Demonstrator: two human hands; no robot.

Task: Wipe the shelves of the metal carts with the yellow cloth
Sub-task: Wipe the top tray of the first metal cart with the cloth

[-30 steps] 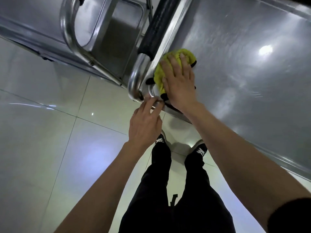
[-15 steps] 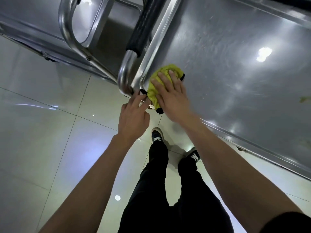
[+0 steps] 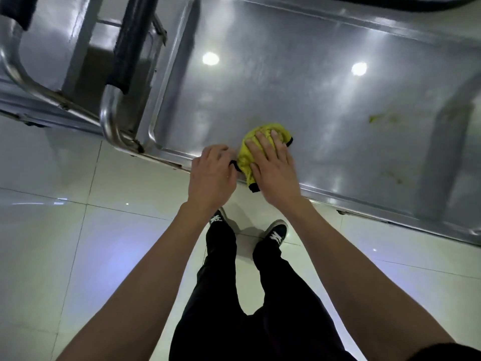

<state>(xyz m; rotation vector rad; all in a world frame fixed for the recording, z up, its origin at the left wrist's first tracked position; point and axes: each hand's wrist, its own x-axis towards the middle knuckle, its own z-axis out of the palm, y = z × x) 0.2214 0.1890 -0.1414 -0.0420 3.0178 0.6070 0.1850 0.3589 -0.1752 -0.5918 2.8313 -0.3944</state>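
The yellow cloth (image 3: 250, 151), bunched and edged in black, lies on the top shelf (image 3: 286, 87) of the steel cart, close to its front rim (image 3: 364, 203). My right hand (image 3: 273, 170) presses flat on the cloth with straight fingers and covers most of it. Just left of the cloth is my left hand (image 3: 210, 175), its fingers curled over the front rim. A yellowish smear (image 3: 377, 118) marks the shelf to the right of the cloth.
The cart's tubular handle (image 3: 110, 121) with a black grip (image 3: 130, 48) stands at the shelf's left end. A second steel cart (image 3: 44, 48) is parked beyond it at upper left. White floor tiles (image 3: 78, 230) lie below, with my shoes (image 3: 276, 231) near the cart.
Both hands slid right along the front rim, away from the handle corner. The cloth moved with my right hand, and the view shifted to show more of the shelf.
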